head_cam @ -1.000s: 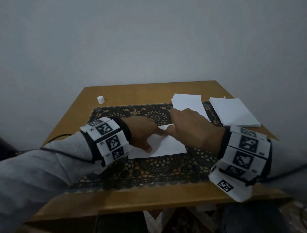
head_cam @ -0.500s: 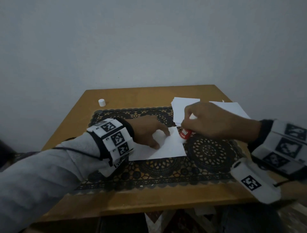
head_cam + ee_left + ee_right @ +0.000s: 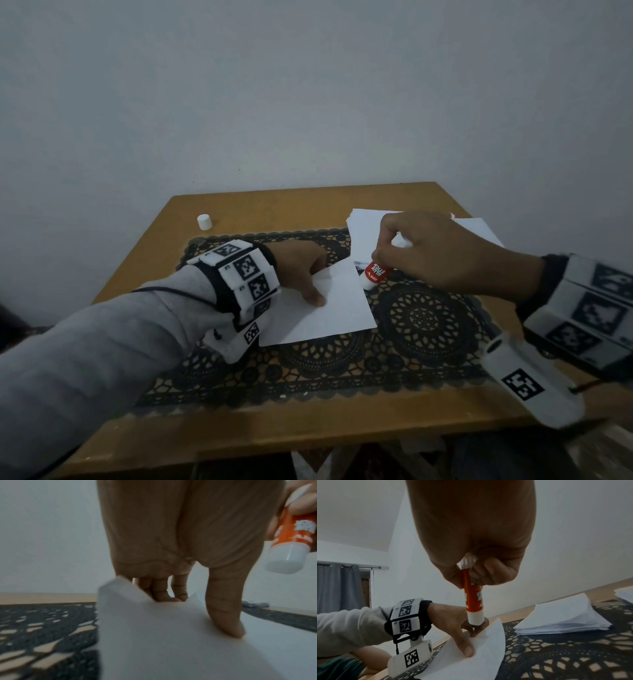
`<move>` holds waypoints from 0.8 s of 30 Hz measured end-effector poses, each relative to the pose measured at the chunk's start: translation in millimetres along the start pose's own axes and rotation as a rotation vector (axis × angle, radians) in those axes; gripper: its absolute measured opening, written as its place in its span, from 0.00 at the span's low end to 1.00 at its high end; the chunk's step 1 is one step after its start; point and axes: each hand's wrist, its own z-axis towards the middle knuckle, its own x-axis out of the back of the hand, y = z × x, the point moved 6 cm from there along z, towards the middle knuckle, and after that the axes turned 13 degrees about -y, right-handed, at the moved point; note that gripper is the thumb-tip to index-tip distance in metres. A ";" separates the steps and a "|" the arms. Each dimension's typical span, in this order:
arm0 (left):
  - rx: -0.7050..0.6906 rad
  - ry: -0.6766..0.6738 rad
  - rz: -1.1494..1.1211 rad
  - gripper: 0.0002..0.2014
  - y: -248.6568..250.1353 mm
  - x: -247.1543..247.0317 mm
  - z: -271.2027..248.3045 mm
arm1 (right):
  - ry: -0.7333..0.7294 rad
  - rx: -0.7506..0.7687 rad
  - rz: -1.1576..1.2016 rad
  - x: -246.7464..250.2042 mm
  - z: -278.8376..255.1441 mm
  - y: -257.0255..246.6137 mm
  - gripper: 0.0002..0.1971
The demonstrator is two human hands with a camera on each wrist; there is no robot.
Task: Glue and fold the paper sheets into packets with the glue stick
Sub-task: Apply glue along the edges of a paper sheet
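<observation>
Head view: right hand [image 3: 442,253] curled tight round glue stick [image 3: 375,274], grip closed on its upper barrel, uncapped white end tilted down just over far right corner of paper sheet [image 3: 329,308]. Left hand [image 3: 301,267] flat-fingered, thumb pressing sheet onto lace mat [image 3: 428,322] on the surface [image 3: 274,435]. Paper stack [image 3: 363,233] just behind; white cap [image 3: 204,221] well apart, far left
</observation>
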 end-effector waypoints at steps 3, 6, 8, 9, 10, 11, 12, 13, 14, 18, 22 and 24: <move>-0.033 0.052 -0.046 0.14 -1.7 4.2 -3.9 | 0.020 0.023 0.008 2.0 -2.2 2.6 0.08; -0.033 0.131 -0.122 0.09 -9.7 12.8 -15.0 | 0.035 0.032 0.005 2.9 -2.4 6.5 0.08; -0.030 0.222 -0.272 0.22 -21.1 17.9 -25.0 | 0.046 0.028 0.006 3.7 -0.4 8.3 0.07; -0.042 0.292 -0.343 0.31 -25.8 20.2 -31.0 | 0.049 0.025 0.010 4.2 0.6 8.6 0.08; -0.055 0.366 -0.360 0.38 -28.9 22.3 -36.9 | 0.050 0.025 0.015 4.3 2.3 8.6 0.08; -0.060 0.417 -0.328 0.40 -30.6 22.9 -41.3 | 0.048 0.029 0.016 4.0 4.2 8.0 0.08; -0.056 0.433 -0.295 0.37 -31.5 21.1 -43.9 | 0.043 0.032 0.014 3.3 6.6 7.6 0.08; -0.035 0.411 -0.264 0.31 -32.1 17.3 -45.1 | 0.035 0.033 0.010 2.1 8.9 7.4 0.08; 0.007 0.352 -0.245 0.25 -34.1 11.3 -44.2 | 0.027 0.033 0.003 0.5 11.8 7.0 0.08; 0.147 0.068 -0.117 0.24 -33.1 -15.7 -40.4 | 0.021 0.043 -0.020 -6.3 27.4 5.5 0.09; 0.182 0.009 -0.065 0.36 -28.4 -23.5 -39.2 | 0.003 0.040 -0.049 -22.2 48.7 -0.2 0.09; 0.182 0.017 -0.039 0.37 -27.8 -22.4 -38.8 | -0.006 0.032 -0.109 -32.7 58.2 -4.5 0.11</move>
